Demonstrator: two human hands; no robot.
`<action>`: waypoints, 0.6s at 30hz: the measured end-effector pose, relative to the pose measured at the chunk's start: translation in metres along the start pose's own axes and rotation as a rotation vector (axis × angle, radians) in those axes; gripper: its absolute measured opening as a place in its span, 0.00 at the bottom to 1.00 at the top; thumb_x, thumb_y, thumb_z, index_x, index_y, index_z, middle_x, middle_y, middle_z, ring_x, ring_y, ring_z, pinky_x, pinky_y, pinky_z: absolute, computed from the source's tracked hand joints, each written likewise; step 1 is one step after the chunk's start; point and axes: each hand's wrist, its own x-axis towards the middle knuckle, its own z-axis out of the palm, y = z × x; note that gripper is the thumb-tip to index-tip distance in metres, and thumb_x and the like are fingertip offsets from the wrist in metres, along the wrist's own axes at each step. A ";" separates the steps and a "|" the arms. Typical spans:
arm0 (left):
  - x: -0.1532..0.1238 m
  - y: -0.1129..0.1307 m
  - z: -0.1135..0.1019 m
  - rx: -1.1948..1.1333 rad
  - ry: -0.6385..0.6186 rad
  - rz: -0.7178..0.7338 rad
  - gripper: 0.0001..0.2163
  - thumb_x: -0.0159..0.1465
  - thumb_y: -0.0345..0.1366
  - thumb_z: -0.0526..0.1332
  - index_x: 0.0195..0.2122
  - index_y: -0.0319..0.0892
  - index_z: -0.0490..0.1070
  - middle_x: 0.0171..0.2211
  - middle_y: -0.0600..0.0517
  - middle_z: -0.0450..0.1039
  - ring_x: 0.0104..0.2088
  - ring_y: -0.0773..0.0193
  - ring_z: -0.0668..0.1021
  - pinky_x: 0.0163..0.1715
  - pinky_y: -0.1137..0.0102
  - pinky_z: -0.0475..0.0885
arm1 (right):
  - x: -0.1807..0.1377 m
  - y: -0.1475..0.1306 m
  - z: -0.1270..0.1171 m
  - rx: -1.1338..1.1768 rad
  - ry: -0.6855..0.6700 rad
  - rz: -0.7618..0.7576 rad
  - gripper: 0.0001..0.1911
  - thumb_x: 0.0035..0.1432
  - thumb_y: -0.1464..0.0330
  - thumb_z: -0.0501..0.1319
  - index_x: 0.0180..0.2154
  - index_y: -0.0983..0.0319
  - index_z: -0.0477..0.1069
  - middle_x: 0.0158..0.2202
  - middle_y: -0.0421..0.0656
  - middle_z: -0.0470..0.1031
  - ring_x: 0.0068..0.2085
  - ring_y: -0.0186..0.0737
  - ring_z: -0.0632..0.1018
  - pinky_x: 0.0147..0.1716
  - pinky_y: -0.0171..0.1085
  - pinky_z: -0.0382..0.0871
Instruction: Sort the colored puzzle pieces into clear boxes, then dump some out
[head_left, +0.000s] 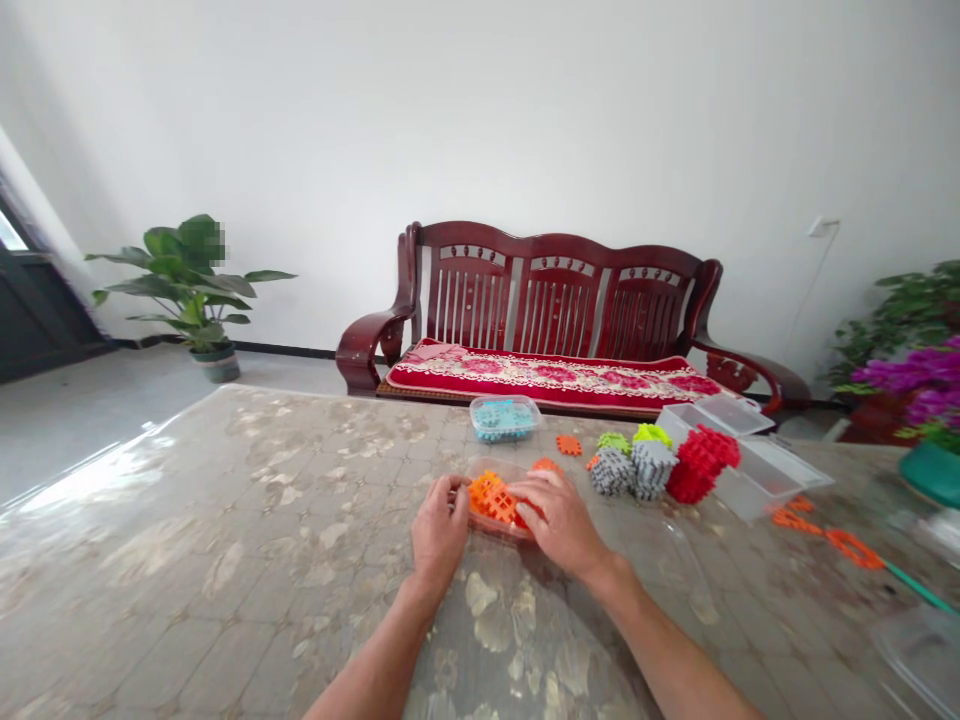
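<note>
Left hand (441,528): fingers curled against the left side of the clear box (496,525), likely to steady it; cannot tell if pinching.
Right hand (558,512): fingers spread over the box's right end, perhaps to hold pieces in; cannot tell if gripping.
Orange pieces (498,500): inside the clear box, between both hands on the surface (300,530).
Blue pieces (504,418): in another tub (538,422) behind, probably grouped by colour.

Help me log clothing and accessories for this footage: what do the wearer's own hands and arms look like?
The ungloved human left hand and ungloved human right hand join a bare left forearm and bare right forearm. No sleeves, wristwatch or cables show; rings are too small to tell.
</note>
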 end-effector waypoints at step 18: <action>-0.015 0.013 -0.003 0.353 -0.006 0.531 0.11 0.64 0.33 0.57 0.44 0.51 0.76 0.58 0.50 0.67 0.62 0.50 0.64 0.61 0.52 0.59 | -0.030 0.038 0.030 0.240 0.471 0.147 0.19 0.67 0.62 0.50 0.55 0.59 0.69 0.56 0.49 0.71 0.57 0.45 0.70 0.58 0.50 0.65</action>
